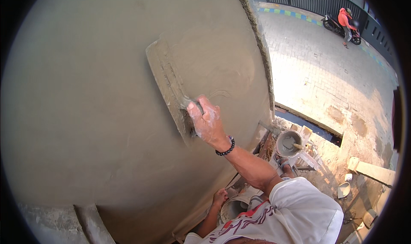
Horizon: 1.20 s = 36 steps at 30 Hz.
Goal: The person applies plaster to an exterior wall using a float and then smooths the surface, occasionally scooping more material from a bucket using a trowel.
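My right hand (pixel 205 120), with a dark bead bracelet at the wrist, grips the handle of a long flat plastering trowel (pixel 166 70). The trowel lies against a broad wall (pixel 90 94) coated in smooth grey wet plaster, with faint swirl marks to its right. Low in the head view, my left hand (pixel 220 197) is closed beside a bucket (pixel 234 205) at my body; it seems to hold a thin item that I cannot make out.
A bucket of grey mix (pixel 287 138) with a handled tool stands by my sandalled foot on a narrow cluttered ledge. A trench (pixel 308 124) edges the paved lane (pixel 317 72). A person (pixel 344 21) on a motorbike is beside a dark fence. Concrete steps (pixel 55 222) show lower left.
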Available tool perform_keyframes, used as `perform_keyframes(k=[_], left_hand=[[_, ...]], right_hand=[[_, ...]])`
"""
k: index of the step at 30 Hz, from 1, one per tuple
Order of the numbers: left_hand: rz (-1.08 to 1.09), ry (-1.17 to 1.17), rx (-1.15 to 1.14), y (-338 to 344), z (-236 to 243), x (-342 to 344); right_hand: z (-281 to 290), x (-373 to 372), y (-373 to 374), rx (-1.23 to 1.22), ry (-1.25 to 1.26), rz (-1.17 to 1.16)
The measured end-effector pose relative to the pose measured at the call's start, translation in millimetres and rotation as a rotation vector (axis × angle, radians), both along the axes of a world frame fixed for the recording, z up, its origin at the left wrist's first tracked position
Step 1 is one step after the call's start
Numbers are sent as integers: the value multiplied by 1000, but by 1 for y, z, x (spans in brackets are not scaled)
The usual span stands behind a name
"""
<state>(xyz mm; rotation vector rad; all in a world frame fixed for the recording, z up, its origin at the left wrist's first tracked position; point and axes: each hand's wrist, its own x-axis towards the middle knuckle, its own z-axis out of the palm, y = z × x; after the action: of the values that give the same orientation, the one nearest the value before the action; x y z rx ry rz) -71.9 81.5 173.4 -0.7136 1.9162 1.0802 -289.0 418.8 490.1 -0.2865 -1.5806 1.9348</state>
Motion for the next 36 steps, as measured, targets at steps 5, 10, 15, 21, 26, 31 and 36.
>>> perform_keyframes(k=[5, 10, 15, 21, 26, 31, 36], left_hand=[[69, 101, 36, 17, 10, -12], [-16, 30, 3, 13, 8, 12], [-44, -27, -19, 2, -9, 42], [-64, -105, -115, 19, -12, 38], [62, -75, -49, 34, -13, 28], [-15, -76, -42, 56, -12, 20], [-110, -129, -94, 76, -19, 0]], right_hand=[[-22, 20, -25, -632, 44, 425], [-62, 53, 11, -1369, 216, 440], [-143, 17, 133, -1134, 406, 316], [-155, -56, 282, 7, 5, 58], [-131, -120, 279, 523, 51, -478], [-132, -94, 233, 524, -91, -369], [-163, -39, 171, 747, 122, -105]])
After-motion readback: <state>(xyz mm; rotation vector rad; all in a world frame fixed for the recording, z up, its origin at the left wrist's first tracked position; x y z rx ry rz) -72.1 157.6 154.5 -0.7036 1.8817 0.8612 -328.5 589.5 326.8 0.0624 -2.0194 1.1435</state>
